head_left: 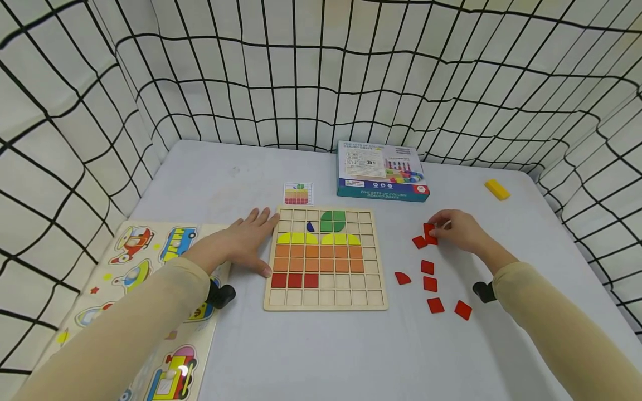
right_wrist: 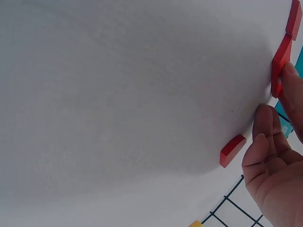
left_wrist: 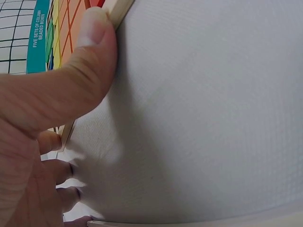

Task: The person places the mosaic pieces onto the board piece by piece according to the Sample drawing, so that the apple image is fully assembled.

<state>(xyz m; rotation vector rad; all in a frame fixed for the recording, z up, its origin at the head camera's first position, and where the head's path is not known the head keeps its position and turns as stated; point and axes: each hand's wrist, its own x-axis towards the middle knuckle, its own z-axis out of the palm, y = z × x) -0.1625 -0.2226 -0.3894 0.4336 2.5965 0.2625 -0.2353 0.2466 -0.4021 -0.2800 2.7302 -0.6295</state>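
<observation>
Beige sleeves [head_left: 135, 326]; grid board [head_left: 343, 299], left edge touching my left hand [head_left: 246, 239], fingers apart; red tile [right_wrist: 280, 59], at the fingertips of my right hand [head_left: 461, 229], whether pinched I cannot tell.

A teal-edged cardboard box [head_left: 383, 192] lettered "FIVE SETS OF COLUMN BEADED BOXES" lies flat on the white tabletop [head_left: 301, 356], a white label [head_left: 362, 164] on its upper face. Right of the box sits a yellow block [head_left: 497, 190]. Left of the box and nearer the camera is a puzzle board [head_left: 203, 337] showing a helicopter [head_left: 134, 244], a bus [head_left: 179, 242] and, seemingly, a train [head_left: 175, 374]. Black mesh [head_left: 295, 87] stands behind the box.
</observation>
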